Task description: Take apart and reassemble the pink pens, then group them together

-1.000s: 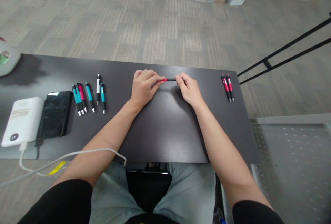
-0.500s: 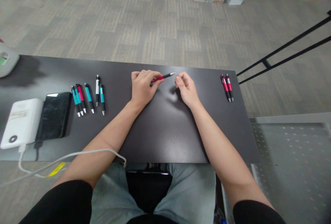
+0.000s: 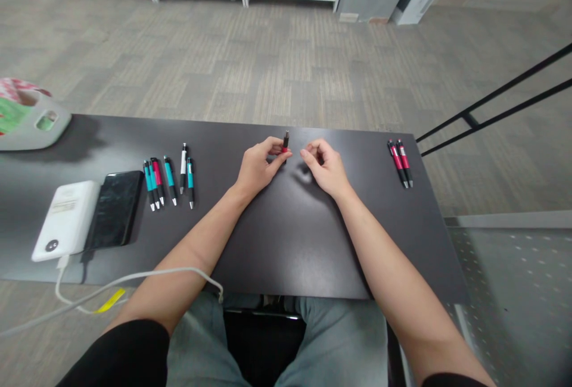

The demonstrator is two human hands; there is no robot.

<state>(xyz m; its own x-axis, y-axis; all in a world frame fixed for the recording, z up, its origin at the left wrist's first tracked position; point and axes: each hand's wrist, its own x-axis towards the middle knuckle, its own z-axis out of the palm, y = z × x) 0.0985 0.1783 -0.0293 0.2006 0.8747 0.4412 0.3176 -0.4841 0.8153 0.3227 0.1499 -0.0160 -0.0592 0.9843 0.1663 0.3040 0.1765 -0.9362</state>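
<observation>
No readable text or numbers anywhere.

I've got a dark tabletop on my feed, glare mid-surface. Left side: white power bank, cable plugged into its near end; black device right beside it, can't tell if they touch. Next, tips to near edge: two teal pens and a pink-red pen bunched, third teal pen slightly apart, then a white pen just beside the fourth teal pen. Far-left corner: white basket, cut by frame. Right end: pair of red pens, side by side.
</observation>
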